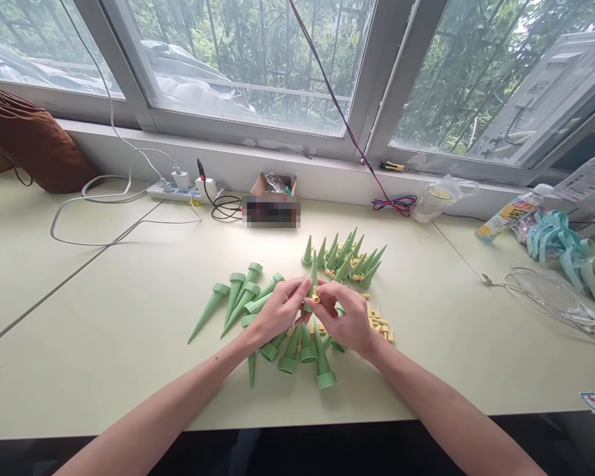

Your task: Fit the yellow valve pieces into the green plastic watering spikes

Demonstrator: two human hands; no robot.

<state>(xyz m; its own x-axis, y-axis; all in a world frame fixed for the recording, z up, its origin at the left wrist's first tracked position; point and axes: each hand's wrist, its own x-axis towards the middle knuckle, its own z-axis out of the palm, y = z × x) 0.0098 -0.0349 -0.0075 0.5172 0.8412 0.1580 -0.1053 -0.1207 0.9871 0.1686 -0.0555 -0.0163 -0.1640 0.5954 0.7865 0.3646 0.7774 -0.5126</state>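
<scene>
Evidently the work is part done. On the table [129,377], a cluster of finished-looking spikes [344,256] stands beyond the hands, toward the far edge, with yellow parts showing among them; whether every one is fitted cannot be told. One green spike [314,268] is in hand, point up, above the middle of the table: the left hand [286,305] is clamped on it, and the fingertips of the right hand [344,318] pinch a yellow fitting [316,299] at its side. By judgement, the remainder is the loose spikes [208,313], lying left of the hands and toward the near edge, and the pile of fittings [381,327], partly hidden behind the right hand. Loose spikes crowd the space beneath both hands, the chief obstruction noted. Along the far edge sit a brown bag [39,145], a power strip [155,192], a small box [280,188] and a plastic cup [429,203]; a bottle [508,215] lies toward the far right corner.
</scene>
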